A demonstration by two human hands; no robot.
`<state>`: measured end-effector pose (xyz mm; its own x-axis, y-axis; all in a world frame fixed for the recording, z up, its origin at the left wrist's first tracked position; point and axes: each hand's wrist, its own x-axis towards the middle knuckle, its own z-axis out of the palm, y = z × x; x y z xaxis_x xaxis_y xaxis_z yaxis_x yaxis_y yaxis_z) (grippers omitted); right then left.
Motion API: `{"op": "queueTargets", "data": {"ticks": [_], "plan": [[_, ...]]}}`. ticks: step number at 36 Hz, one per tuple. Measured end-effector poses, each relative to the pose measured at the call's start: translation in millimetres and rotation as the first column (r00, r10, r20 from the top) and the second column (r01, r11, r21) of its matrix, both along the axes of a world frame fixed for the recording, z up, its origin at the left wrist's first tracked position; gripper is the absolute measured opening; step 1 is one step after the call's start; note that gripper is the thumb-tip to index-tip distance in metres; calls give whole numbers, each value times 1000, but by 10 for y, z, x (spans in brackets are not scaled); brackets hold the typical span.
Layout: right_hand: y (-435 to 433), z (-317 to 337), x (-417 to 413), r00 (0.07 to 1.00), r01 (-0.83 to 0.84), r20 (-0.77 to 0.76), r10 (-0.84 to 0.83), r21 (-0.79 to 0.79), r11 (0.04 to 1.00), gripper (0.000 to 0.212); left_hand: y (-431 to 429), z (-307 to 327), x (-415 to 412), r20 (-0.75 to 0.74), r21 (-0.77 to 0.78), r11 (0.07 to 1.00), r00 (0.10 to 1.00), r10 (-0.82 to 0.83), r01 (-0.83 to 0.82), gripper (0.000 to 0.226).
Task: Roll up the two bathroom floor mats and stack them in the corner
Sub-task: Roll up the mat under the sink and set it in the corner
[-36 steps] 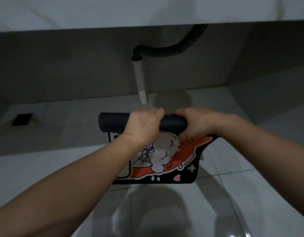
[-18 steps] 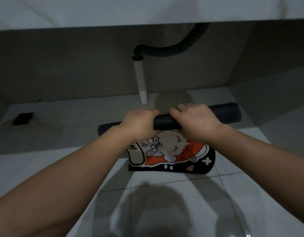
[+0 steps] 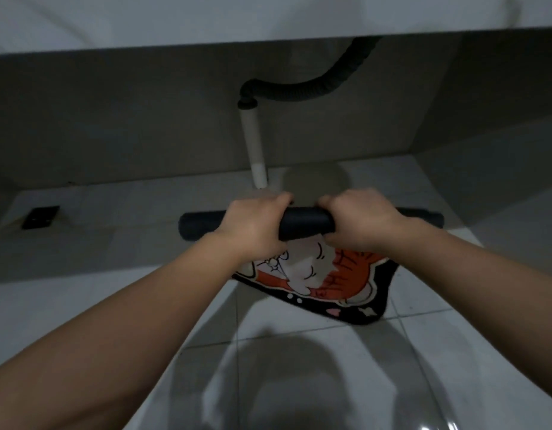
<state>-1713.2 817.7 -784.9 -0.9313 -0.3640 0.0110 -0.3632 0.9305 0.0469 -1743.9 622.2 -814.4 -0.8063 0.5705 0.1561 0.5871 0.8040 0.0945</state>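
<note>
A floor mat with a black back and an orange-and-white cartoon print is partly rolled into a dark tube [image 3: 305, 225] lying left to right on the tiled floor. Its unrolled printed end [image 3: 324, 283] spreads toward me, skewed to the right. My left hand [image 3: 253, 225] grips the roll left of centre. My right hand [image 3: 358, 218] grips it just right of centre. Both hands curl over the top of the tube. I see only this one mat.
A white drain pipe [image 3: 254, 150] with a black corrugated hose [image 3: 315, 88] stands just behind the roll under a white counter [image 3: 206, 23]. A dark floor drain [image 3: 40, 217] sits at the left. Walls meet in a corner at the far right [image 3: 414, 150].
The roll has levelled out and shifted slightly; the loose printed end has swung to the right and looks shorter. Both hands stay closed on the tube.
</note>
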Motion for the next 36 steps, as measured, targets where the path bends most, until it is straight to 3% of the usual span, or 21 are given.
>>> {"op": "queueTargets", "data": {"ticks": [2,6,8,10,12,14,17,20,25,28,30,33,36], "plan": [[15,-31,39,971,-116,-193,141,136,984,26,-29,13,-45,181,13,999,983,29,-32,79],[15,-59,98,911,-229,-311,272,167,959,28,-94,33,-94,472,135,986,881,22,-97,99],[2,-80,105,911,-234,-308,274,160,959,28,-97,20,-92,526,146,984,850,10,-103,88],[-2,-103,99,925,-217,-279,259,173,961,31,-85,8,-82,528,144,984,849,17,-109,57],[-1,-112,71,945,-188,-233,228,181,965,38,-69,-2,-55,396,63,993,916,65,-98,32],[1,-100,16,980,-148,-114,166,148,978,50,-54,-25,-15,148,-35,997,986,75,-70,26],[32,-53,-59,982,-32,184,29,9,999,75,-40,-60,36,-96,-62,998,995,26,-32,24],[91,13,-98,933,99,355,-68,-70,993,101,-38,-50,67,-235,-22,999,971,-36,31,28],[77,-10,-106,882,182,469,-46,-249,951,58,-18,-39,96,-287,60,996,957,-40,59,32],[46,-61,-91,921,170,384,-65,-246,954,41,-38,-65,72,-286,45,997,957,-50,66,37],[36,-86,-62,976,82,211,-45,-169,982,34,-45,-66,28,-218,-9,998,974,-59,58,50],[51,-112,-11,993,-101,-61,99,-43,994,30,-60,-34,-39,40,-5,1000,999,-23,24,69],[47,-118,26,960,-184,-201,193,65,981,33,-84,4,-91,306,34,999,952,26,-38,89]]}}
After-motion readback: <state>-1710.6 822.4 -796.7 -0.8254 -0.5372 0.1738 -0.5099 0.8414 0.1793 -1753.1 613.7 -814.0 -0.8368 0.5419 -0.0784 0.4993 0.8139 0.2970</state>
